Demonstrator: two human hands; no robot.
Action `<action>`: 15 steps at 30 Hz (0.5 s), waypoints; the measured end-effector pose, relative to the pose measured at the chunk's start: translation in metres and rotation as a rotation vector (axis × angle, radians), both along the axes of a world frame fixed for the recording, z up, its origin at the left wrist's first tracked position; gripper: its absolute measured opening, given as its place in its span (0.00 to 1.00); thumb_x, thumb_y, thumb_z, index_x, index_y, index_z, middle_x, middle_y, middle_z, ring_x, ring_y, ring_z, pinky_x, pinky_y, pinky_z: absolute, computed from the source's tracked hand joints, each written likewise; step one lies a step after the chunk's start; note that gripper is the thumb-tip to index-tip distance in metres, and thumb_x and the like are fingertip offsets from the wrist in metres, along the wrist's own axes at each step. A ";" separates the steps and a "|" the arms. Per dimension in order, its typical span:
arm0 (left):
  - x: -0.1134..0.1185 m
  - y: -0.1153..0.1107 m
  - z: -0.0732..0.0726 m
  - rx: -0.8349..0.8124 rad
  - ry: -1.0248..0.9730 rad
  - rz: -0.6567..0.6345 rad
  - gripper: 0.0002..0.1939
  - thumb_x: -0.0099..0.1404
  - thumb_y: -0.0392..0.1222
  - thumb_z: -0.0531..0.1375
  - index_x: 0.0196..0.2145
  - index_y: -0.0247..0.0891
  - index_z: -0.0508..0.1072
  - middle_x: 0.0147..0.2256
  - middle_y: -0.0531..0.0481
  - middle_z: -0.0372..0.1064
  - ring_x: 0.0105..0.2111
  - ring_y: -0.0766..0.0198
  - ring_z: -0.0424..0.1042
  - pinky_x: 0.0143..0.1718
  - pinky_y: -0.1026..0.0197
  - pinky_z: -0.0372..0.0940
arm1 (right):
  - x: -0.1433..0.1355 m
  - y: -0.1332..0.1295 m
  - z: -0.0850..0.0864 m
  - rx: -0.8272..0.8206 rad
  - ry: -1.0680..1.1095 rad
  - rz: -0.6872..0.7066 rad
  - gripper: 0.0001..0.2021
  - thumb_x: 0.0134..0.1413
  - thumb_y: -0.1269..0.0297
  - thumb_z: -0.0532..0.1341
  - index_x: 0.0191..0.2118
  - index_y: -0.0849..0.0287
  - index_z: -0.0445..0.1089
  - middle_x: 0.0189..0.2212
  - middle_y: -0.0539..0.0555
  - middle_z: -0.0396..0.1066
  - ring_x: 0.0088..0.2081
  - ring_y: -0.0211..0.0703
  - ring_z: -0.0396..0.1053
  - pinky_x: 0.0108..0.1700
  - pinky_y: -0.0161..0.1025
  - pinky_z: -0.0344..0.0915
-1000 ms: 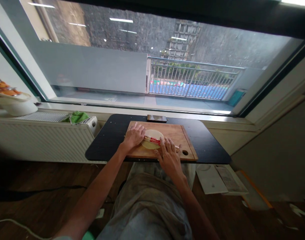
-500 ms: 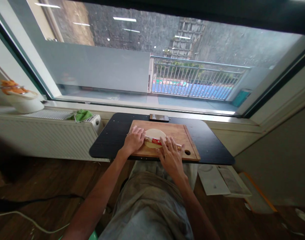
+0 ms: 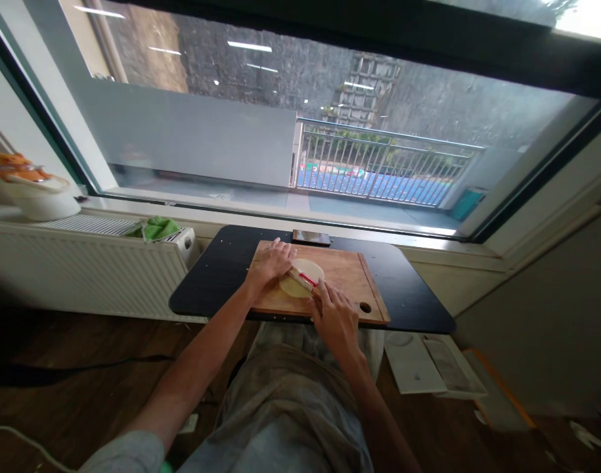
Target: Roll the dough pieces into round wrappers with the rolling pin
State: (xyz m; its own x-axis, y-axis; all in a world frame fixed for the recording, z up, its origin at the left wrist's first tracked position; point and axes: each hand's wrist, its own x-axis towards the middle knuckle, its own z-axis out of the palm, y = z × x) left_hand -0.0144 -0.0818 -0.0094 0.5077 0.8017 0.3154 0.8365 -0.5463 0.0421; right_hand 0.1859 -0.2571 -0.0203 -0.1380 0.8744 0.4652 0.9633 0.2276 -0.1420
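Observation:
A flat round of pale dough [image 3: 314, 267] lies on a wooden cutting board [image 3: 347, 269]. Across the dough, slanting from upper left to lower right, rests a thin rolling stick [image 3: 304, 278] with a red and white label. My left hand [image 3: 276, 259] is closed over its upper left end. Over the lower right end lies my right hand [image 3: 334, 311], its fingers bent and close together. Both ends of the stick are hidden under my hands.
The board sits on a small black table [image 3: 408, 289]. A phone-like flat object [image 3: 311, 238] lies at its far edge by the window. Left stand a radiator [image 3: 83, 269] with a green cloth [image 3: 159, 228] and a white pot [image 3: 46, 199].
The stick has turned from nearly level to a steeper slant. My left hand has shifted forward and right; my right hand has drawn slightly back, its fingers closer together.

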 end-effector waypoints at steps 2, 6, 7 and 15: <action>-0.003 -0.001 -0.001 -0.009 0.089 -0.020 0.24 0.77 0.34 0.49 0.63 0.36 0.76 0.62 0.33 0.76 0.65 0.47 0.72 0.76 0.38 0.51 | -0.001 -0.001 0.001 0.010 -0.011 0.009 0.27 0.79 0.54 0.53 0.73 0.61 0.67 0.66 0.64 0.75 0.65 0.57 0.72 0.69 0.51 0.62; -0.010 -0.007 -0.003 -0.010 0.141 -0.025 0.25 0.78 0.36 0.49 0.66 0.31 0.74 0.61 0.32 0.76 0.64 0.47 0.73 0.75 0.40 0.54 | -0.003 -0.001 0.000 0.024 -0.023 0.003 0.29 0.80 0.52 0.53 0.73 0.65 0.66 0.68 0.66 0.72 0.68 0.60 0.68 0.71 0.55 0.58; -0.012 -0.009 -0.003 -0.004 0.134 -0.021 0.25 0.79 0.36 0.49 0.66 0.31 0.74 0.61 0.32 0.77 0.64 0.48 0.73 0.75 0.41 0.54 | -0.002 -0.001 -0.001 0.026 -0.022 0.004 0.29 0.80 0.52 0.52 0.74 0.65 0.66 0.68 0.66 0.72 0.69 0.60 0.67 0.71 0.56 0.58; -0.021 -0.038 -0.005 -0.012 -0.077 0.089 0.25 0.83 0.43 0.45 0.58 0.40 0.80 0.61 0.42 0.79 0.64 0.53 0.73 0.75 0.47 0.58 | 0.013 0.018 -0.001 0.002 -0.006 0.025 0.28 0.82 0.53 0.47 0.74 0.60 0.67 0.70 0.63 0.71 0.72 0.55 0.64 0.72 0.53 0.56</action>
State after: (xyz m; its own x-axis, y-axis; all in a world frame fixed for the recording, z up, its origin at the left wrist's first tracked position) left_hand -0.0358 -0.1199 -0.0148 0.4086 0.8467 0.3409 0.8758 -0.4688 0.1147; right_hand 0.1990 -0.2394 -0.0210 -0.1624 0.8698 0.4659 0.9582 0.2516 -0.1358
